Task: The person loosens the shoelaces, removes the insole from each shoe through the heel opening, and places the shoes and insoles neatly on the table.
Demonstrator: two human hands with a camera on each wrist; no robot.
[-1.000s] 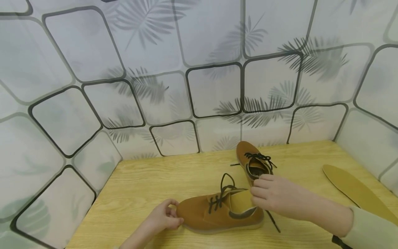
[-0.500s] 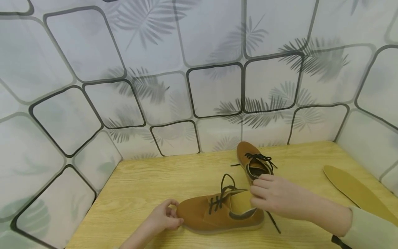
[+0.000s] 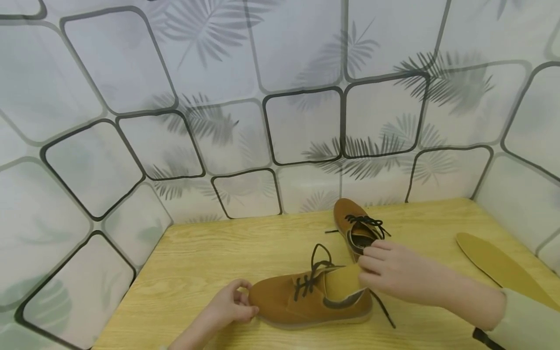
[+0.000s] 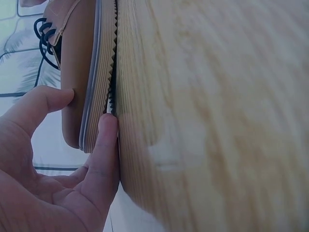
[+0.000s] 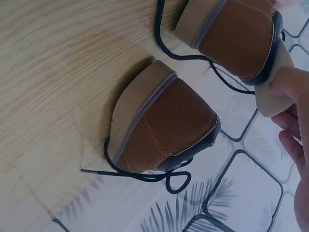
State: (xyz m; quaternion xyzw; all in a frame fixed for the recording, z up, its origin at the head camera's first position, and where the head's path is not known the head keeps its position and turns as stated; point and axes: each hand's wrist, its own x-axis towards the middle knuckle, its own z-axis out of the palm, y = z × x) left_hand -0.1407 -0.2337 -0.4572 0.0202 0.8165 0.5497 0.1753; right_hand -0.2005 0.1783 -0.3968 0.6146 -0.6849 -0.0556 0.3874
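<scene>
A brown lace-up shoe (image 3: 280,299) lies sole-down on the table, toe to the left. My left hand (image 3: 232,304) pinches its toe; in the left wrist view the thumb (image 4: 60,99) is on the upper and a finger (image 4: 107,130) reaches beneath the sole. A tan insole (image 3: 342,282) slants out of the shoe's opening, and my right hand (image 3: 391,270) pinches its heel end. The right wrist view shows this insole end (image 5: 270,99) poking past the shoe's heel (image 5: 236,36). The second brown shoe (image 3: 347,211) stands behind, its heel partly hidden by my right hand.
A loose tan insole (image 3: 503,257) lies on the wooden table (image 3: 205,253) at the right, partly behind the right sleeve (image 3: 525,316). Black laces (image 3: 382,308) trail between the shoes. A patterned curtain (image 3: 306,131) rises along the table's back and sides.
My right hand has moved slightly right, away from the shoe's opening, and more of the insole shows. The left hand and both shoes look unmoved.
</scene>
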